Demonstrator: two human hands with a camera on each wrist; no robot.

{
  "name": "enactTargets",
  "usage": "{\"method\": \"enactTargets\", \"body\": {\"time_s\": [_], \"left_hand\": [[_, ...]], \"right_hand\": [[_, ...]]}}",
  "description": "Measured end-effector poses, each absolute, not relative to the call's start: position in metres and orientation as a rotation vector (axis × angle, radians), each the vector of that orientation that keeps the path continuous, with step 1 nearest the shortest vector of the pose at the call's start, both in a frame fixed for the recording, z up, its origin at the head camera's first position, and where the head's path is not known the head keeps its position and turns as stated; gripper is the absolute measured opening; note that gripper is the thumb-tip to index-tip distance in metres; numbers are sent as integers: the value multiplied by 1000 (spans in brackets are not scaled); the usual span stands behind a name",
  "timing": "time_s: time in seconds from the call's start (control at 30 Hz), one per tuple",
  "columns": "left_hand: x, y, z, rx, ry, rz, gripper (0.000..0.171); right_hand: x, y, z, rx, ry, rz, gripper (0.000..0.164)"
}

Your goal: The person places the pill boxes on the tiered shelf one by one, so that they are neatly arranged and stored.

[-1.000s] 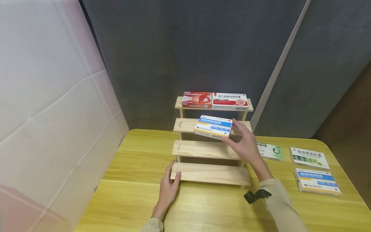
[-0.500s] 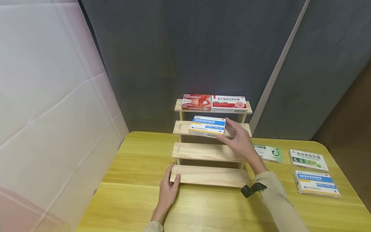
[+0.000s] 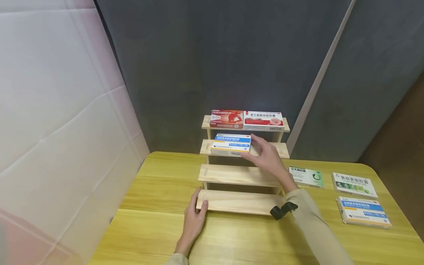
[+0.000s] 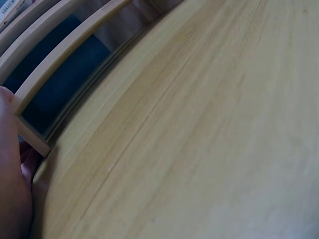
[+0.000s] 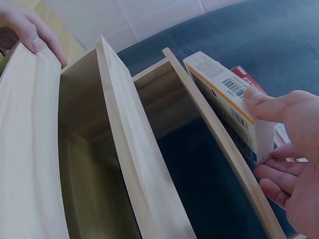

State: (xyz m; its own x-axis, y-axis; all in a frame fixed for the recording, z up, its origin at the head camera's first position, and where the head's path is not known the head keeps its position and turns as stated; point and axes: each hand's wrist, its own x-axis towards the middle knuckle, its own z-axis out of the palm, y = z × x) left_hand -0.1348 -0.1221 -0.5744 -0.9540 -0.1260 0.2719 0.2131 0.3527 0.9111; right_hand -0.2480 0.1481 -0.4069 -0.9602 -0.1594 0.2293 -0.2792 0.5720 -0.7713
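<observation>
A four-step wooden display rack (image 3: 241,202) stands on the table. My right hand (image 3: 269,160) pinches the right end of a blue-and-white medicine box (image 3: 230,144) between thumb and fingers, at the left part of the second step from the top. In the right wrist view, the box (image 5: 224,97) leans back right at that step's edge, its barcode side showing. At the lowest step's left end, my left hand (image 3: 194,219) grips the board, thumb on the front edge. The left wrist view shows that hand (image 4: 12,169) only partly, beside the rack's end.
On the top step sit a red medicine box (image 3: 226,118) and a white-and-red one (image 3: 263,120). Right of the rack lie a green-and-white box (image 3: 306,177), another green-and-white box (image 3: 354,184) and a blue-and-white box (image 3: 364,212). A dark curtain (image 3: 215,55) hangs behind.
My right hand has carried the medicine box leftward and slightly down to the left part of the second step. My left hand has kept its grip on the lowest step.
</observation>
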Motion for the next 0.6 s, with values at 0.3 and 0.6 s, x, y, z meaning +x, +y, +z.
{"method": "enactTargets", "body": {"time_s": [0.3, 0.6], "left_hand": [[-127, -120, -554, -95, -2330, -1635, 51], [-133, -121, -570, -79, -2328, -1627, 52]], "right_hand": [[-252, 137, -404, 456, -2662, 1365, 89], [-259, 134, -403, 502, -2669, 1365, 90]]}}
